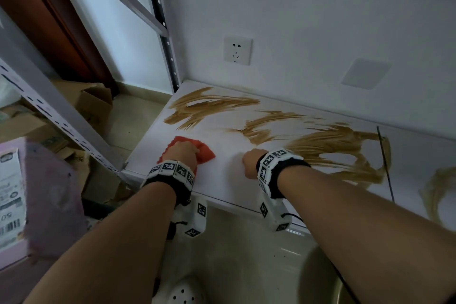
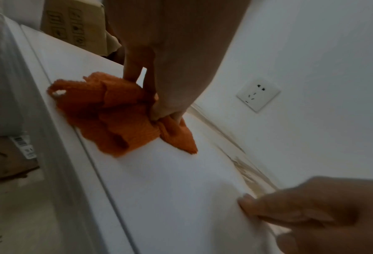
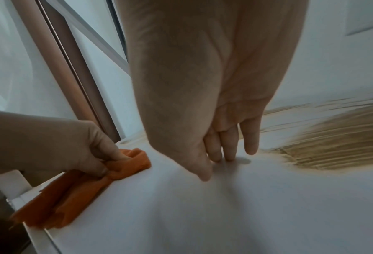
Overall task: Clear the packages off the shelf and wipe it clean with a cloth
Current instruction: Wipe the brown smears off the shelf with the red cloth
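Note:
The white shelf (image 1: 222, 180) carries broad brown smears (image 1: 333, 145) over its back and right parts; no packages stand on it. My left hand (image 1: 185, 152) grips a crumpled orange cloth (image 1: 207, 154) at the shelf's front left corner, fingers pinching its folds (image 2: 115, 116). My right hand (image 1: 250, 161) is a little to the right of the cloth, with straight fingertips (image 3: 229, 153) touching the bare white surface and holding nothing. The nearest smear (image 3: 333, 149) begins just right of those fingers. The cloth (image 3: 72, 185) hangs slightly over the front edge.
A grey slotted rack upright (image 1: 56, 116) and diagonal brace (image 1: 138, 5) frame the left side. Cardboard boxes (image 1: 93, 103) lie on the floor beyond. A purple package with a label (image 1: 44, 192) is at the far left. A wall socket (image 1: 237, 50) is above the shelf.

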A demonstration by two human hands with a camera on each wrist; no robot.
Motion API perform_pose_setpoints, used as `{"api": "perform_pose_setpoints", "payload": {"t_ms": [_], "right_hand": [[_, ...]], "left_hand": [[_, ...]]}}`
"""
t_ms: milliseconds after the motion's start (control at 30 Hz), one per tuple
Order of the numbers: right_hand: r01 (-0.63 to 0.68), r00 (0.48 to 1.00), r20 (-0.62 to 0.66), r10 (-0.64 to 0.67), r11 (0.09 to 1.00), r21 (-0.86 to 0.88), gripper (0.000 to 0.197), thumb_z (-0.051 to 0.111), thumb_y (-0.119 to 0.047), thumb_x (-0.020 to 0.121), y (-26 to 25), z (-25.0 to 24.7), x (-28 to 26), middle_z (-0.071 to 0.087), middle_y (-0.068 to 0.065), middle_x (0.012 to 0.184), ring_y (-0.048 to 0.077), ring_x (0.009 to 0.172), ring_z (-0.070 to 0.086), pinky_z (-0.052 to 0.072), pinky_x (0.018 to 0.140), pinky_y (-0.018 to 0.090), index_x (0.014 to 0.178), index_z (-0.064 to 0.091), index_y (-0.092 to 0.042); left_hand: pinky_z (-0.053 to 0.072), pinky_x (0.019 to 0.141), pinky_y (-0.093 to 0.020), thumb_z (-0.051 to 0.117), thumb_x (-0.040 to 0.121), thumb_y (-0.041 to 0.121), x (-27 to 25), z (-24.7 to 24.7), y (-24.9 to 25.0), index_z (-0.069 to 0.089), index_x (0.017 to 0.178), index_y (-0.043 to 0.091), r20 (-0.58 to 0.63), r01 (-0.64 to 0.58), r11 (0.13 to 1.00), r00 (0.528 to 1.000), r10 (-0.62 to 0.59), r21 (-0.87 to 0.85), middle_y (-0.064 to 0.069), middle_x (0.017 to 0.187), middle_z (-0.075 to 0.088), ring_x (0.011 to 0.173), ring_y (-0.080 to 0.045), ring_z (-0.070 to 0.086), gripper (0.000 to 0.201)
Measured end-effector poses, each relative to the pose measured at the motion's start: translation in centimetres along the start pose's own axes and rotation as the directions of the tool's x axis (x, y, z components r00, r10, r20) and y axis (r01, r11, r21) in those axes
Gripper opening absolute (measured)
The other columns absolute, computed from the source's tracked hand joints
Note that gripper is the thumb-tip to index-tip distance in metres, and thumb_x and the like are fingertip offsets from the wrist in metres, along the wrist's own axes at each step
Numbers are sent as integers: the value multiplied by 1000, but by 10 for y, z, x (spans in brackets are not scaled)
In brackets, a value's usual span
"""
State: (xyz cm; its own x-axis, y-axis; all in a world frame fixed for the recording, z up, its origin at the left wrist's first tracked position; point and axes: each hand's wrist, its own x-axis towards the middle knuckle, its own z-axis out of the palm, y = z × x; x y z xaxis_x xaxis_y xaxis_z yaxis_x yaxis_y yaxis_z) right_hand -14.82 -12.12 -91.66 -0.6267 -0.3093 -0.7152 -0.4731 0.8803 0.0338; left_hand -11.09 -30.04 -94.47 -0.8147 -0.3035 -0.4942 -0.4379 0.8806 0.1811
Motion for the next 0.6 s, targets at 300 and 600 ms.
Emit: {"api": "perform_pose_setpoints", "payload": {"t_ms": [300, 600], "right_hand": [[-10, 978, -207, -7, 997, -80, 25, 42, -8, 94, -9, -13, 7, 41, 5, 63, 17, 53, 43, 42, 63, 27, 70, 49, -4], [65, 984, -166, -70, 997, -35, 11, 51, -16, 93, -9, -25, 16, 49, 9, 83, 17, 73, 44, 35, 70, 29, 83, 51, -11]], "left_hand": [[42, 107, -31, 77, 60, 10, 19, -23, -48, 49, 125, 57, -101, 33, 999, 994, -29, 32, 14, 139, 47, 122, -19, 54, 85], [24, 117, -36, 44, 98, 26, 27, -23, 12, 34, 147, 29, -74, -124, 987, 988, 132, 99, -5, 154, 30, 140, -29, 31, 50]]}}
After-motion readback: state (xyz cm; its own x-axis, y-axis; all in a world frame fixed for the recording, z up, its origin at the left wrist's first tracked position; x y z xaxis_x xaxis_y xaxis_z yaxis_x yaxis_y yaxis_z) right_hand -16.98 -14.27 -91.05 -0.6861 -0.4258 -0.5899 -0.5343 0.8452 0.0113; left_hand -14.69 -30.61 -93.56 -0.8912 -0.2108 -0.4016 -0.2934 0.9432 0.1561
